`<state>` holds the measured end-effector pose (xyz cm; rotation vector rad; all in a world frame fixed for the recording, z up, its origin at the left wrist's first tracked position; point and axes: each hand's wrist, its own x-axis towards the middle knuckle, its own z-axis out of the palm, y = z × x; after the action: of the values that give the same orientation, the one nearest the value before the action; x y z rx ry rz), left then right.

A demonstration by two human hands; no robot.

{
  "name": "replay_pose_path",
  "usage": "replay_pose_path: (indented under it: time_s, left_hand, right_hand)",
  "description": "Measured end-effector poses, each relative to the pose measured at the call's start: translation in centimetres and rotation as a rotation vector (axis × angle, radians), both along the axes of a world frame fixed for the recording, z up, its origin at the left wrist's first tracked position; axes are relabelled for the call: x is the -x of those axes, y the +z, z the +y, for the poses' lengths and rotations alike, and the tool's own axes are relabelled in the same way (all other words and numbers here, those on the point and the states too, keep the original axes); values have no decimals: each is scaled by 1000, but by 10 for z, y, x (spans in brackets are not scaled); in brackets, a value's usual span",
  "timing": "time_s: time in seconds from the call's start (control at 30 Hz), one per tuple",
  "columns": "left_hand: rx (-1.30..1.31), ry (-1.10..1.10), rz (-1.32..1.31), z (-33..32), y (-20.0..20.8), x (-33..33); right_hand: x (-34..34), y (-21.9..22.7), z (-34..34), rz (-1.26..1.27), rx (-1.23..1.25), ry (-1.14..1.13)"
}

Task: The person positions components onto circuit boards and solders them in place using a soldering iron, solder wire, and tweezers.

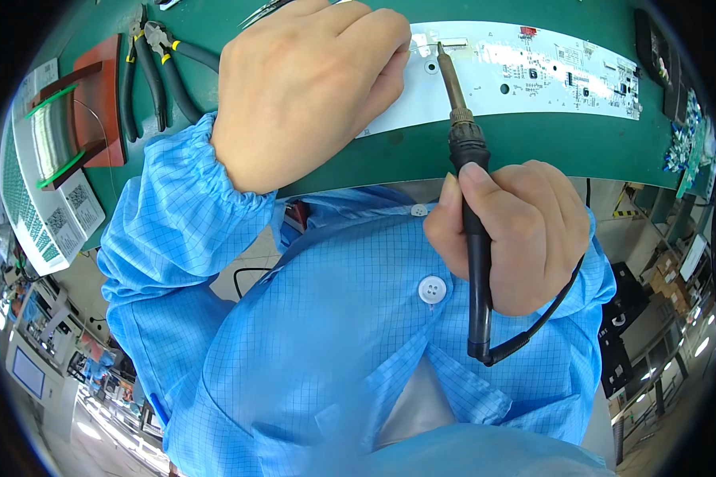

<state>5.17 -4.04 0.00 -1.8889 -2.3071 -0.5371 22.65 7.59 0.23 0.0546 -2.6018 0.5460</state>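
Observation:
My right hand [525, 230] grips a black-handled soldering iron [471, 191]. The iron's tip meets the far edge area of a long white circuit board [469, 87], beside a small pale rectangular part [453, 43]. My left hand [302, 87] is closed over the board's left end, its knuckles up and its fingertips mostly hidden. A faint, thin line of solder wire [420, 49] runs from its pinched fingers toward the iron's tip. Behind the left hand, the metal points of what look like tweezers [264, 11] show; I cannot tell whether they are held.
Left of my left hand lie two pairs of dark-handled cutters [169, 67]. Beyond them, a solder spool [54, 143] sits on a reddish-brown stand [103, 103], near white labelled boxes [75, 207]. Small blue-white parts [682, 143] lie at the right end of the green mat [422, 147].

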Motion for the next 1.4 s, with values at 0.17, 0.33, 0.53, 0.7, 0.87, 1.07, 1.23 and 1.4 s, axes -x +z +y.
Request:
replay_pose_path:
  time_s: [0.17,0.33,0.53,0.7,0.87,1.07,1.23,1.4]
  left_hand:
    - [1,-14,37,-1,-2,1]
    - [15,-13,20,-4,-7,0]
    - [-744,-184,-187,26,-39,5]
    - [54,25,-21,0,-11,2]
    - [33,206,-340,6,-2,1]
    - [120,581,-723,12,10,-17]
    - [-123,93,-345,-3,-13,-3]
    - [-74,87,-284,-13,-32,-4]
  right_hand:
    - [0,1,-1,-49,6,2]
    - [0,2,0,-80,17,13]
    - [1,3,-1,-85,11,3]
    - [2,4,-2,-95,9,-3]
    - [2,6,1,-89,21,24]
    - [-4,11,6,-84,93,37]
    - [-4,9,9,-50,78,43]
    - [0,6,4,-41,10,13]
